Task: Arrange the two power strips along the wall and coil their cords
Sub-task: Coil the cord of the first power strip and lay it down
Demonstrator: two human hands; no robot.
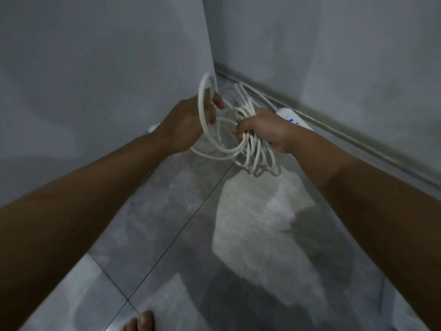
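Note:
A white cord (253, 151) hangs in several loops above the grey floor near the wall corner. My right hand (265, 130) is closed around the bundle of loops. My left hand (188, 120) grips one large loop of the same cord, raised against the wall edge. A white power strip (292, 118) with blue marks lies on the floor along the right wall, just behind my right hand and partly hidden by it. A small white piece (152, 127) shows behind my left wrist; I cannot tell what it is.
Two grey walls meet in a recessed corner (214, 68), with a pale skirting strip (358, 139) running along the right wall. The floor is grey tile (238, 235) with dark joints. My bare toes (140, 322) show at the bottom edge.

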